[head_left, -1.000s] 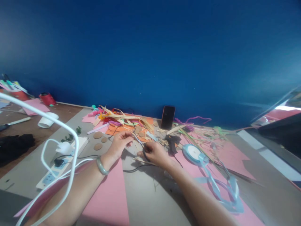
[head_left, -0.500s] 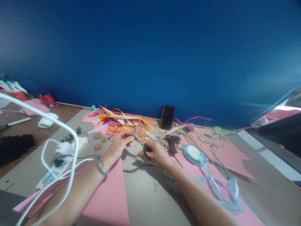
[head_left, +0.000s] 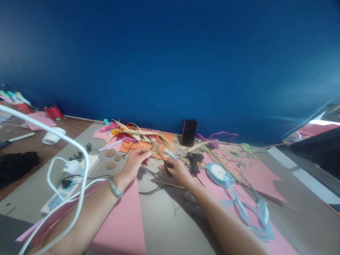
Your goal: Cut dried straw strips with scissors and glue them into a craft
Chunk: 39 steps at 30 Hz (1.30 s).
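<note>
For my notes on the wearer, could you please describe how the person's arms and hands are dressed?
Both forearms are bare, with no sleeves or gloves in view. The left hand has a smooth, pale grey-green bangle round its wrist. The right hand shows no ring, watch or band.

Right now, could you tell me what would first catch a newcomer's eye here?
Probably the two hands at the centre: the right hand holds dark scissors, the left hand pinches something thin beside them. Behind lies a bright heap of craft scraps, and a pale blue ribbon spool sits to the right.

left grip (head_left: 135,162) pinched, right grip (head_left: 175,169) curled
</note>
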Tool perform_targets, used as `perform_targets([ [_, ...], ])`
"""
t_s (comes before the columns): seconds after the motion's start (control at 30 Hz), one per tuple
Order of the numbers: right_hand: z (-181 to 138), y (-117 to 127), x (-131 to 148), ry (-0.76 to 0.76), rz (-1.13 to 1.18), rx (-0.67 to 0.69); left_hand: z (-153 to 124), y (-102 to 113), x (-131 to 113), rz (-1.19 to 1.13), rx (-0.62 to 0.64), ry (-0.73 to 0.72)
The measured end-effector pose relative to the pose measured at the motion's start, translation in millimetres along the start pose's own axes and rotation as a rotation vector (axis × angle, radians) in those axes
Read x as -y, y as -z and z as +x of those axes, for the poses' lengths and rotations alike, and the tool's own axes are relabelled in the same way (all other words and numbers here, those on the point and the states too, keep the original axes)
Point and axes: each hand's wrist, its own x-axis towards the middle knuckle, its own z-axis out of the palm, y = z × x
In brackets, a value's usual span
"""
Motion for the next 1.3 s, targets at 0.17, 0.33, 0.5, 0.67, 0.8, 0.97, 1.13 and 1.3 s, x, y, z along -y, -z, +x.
perform_targets([
  [0.17, -1.1, 0.1, 2.5, 0.023, 0.033, 0.064, -0.5, -0.4, -1.0, 0.045, 0.007, 0.005],
  [0.33, -5.0, 2.8, 10.4, 0.039, -0.182, 0.048, -4.4, -6.7, -9.4, 0.109, 0.034, -0.03],
  [0.5, -6.9, 5.8, 14.6, 0.062, -0.276, 0.025, -6.0, -8.1, -10.3, 0.191, 0.079, -0.057],
  [0.67, -6.5, 4.7, 14.1, 0.059, -0.27, 0.026, -6.2, -7.1, -9.5, 0.21, 0.088, -0.071],
  [0.8, -5.9, 3.6, 11.5, 0.048, -0.248, 0.026, -7.2, -6.6, -10.1, 0.226, 0.086, -0.078],
  [0.97, -5.1, 3.9, 8.8, 0.037, -0.213, 0.033, -7.0, -4.5, -7.9, 0.245, 0.098, -0.083],
  [1.13, -4.6, 3.5, 9.0, 0.022, -0.18, 0.033, -6.3, -4.9, -7.4, 0.229, 0.081, -0.083],
  [1.3, -3.9, 3.9, 8.9, 0.031, -0.187, 0.025, -6.8, -6.8, -9.2, 0.223, 0.075, -0.083],
])
